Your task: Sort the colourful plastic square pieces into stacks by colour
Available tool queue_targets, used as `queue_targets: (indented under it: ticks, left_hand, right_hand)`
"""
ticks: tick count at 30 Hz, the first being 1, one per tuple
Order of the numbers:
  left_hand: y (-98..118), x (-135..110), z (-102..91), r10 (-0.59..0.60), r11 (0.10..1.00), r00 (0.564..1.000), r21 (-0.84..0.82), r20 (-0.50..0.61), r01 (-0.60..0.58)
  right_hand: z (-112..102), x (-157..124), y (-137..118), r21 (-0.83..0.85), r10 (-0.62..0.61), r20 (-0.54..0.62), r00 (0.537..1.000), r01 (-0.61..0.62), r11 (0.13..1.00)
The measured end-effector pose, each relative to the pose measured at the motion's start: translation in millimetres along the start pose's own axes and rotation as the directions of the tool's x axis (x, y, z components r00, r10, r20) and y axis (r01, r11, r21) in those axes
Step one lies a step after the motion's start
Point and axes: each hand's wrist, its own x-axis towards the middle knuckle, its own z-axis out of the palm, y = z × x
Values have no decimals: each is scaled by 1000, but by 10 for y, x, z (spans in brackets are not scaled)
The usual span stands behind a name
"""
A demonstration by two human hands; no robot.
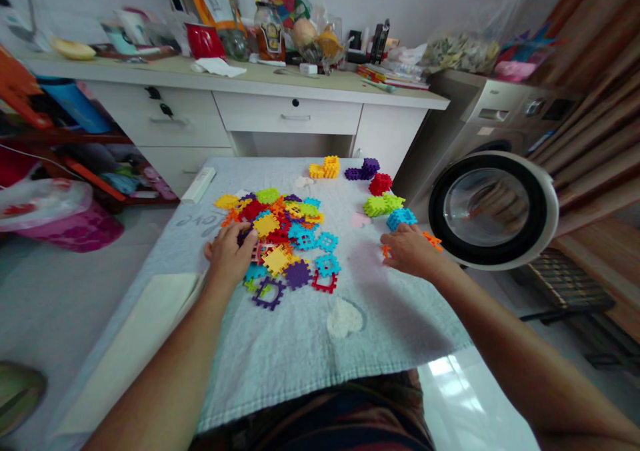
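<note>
A heap of flat, toothed plastic tiles in many colours [280,234] lies in the middle of a pale blue towel [300,344] spread over a low table. My left hand [229,252] rests on the heap's left edge, fingers curled down onto the tiles; what they grip is hidden. My right hand [410,250] lies at the towel's right edge, fingers closed over orange tiles [433,240]. Beyond it stand built stacks: blue [401,218], green [383,204], red [380,183], purple [364,169] and yellow [325,167].
A white desk [280,98] with drawers and clutter stands behind the table. A washing machine with its round door [493,210] swung open is at the right. A white remote [199,184] lies at the towel's far left. Pink basin [65,228] on the floor at left.
</note>
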Motion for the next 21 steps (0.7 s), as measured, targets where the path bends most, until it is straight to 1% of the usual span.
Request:
queue_targets:
  ticks: [2, 4, 10, 14, 18, 21]
  left_hand:
    - [-3, -4, -3, 2, 1000, 1000, -8, 4, -2]
    - [-2, -8, -6, -2, 1000, 1000, -13, 1, 2]
    - [-1, -2, -2, -3, 1000, 1000, -3, 2, 3]
    - [-4, -1, -13, -1, 1000, 1000, 4, 7, 1]
    - [8, -5, -24, -23, 1000, 1000, 1, 16, 23]
    - [1, 2, -12, -13, 1000, 1000, -1, 17, 13]
  right_hand:
    - [21, -12, -52, -45, 24, 13, 1000, -24, 999]
    - [31, -26, -71, -56, 28, 18, 999, -27, 998]
    - [103, -33, -72, -59, -48, 17, 999, 49, 997]
    - [153, -26, -80, -69, -56, 15, 998, 57, 996]
    - [85, -39, -120, -61, -40, 25, 999, 41, 997]
    - [-29, 0, -224, 19, -45, 1, 999, 45, 999]
